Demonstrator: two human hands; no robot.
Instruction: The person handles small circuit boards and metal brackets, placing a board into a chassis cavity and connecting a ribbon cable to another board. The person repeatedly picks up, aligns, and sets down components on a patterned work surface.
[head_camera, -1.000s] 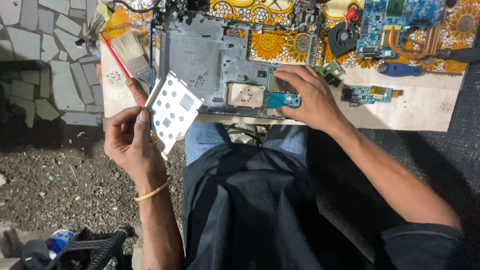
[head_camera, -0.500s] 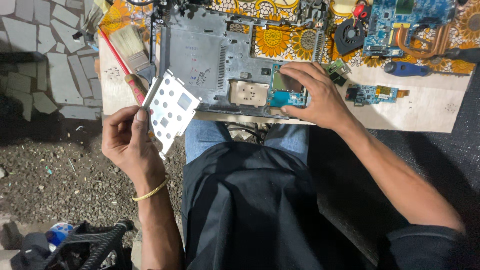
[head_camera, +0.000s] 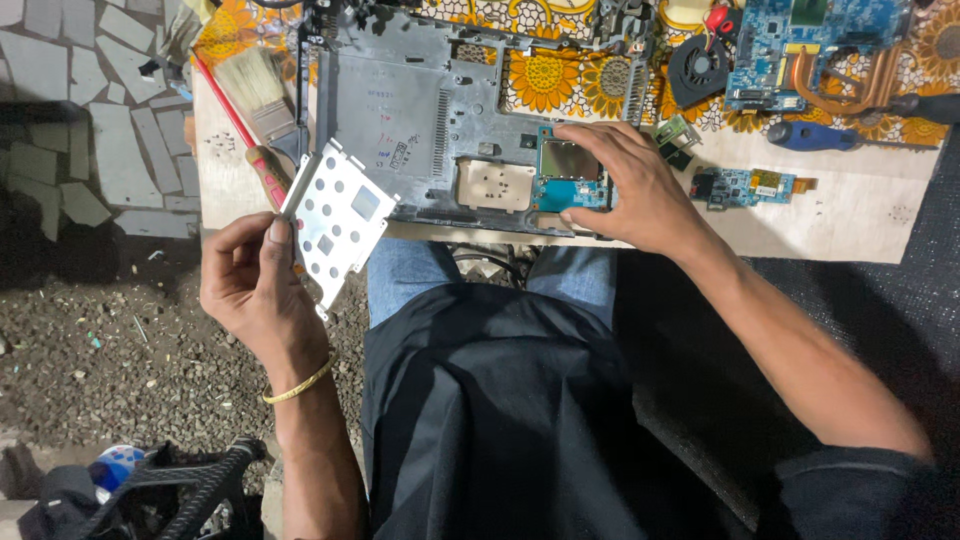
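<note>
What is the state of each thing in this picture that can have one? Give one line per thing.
Left hand: grip closed on the metal bracket, held off the table.
Right hand: fingers on the small blue board in the case.
Laptop case: opened, stripped, flat on the table.
Paintbrush: lying unused.
Cooling fan: removed, lying loose.
Blue motherboard: taken out, on the cloth.

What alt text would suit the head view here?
Seen from above, a seated person's left hand holds a perforated metal bracket while the right hand grips a small blue circuit board in a grey laptop chassis on a cluttered table.
</note>
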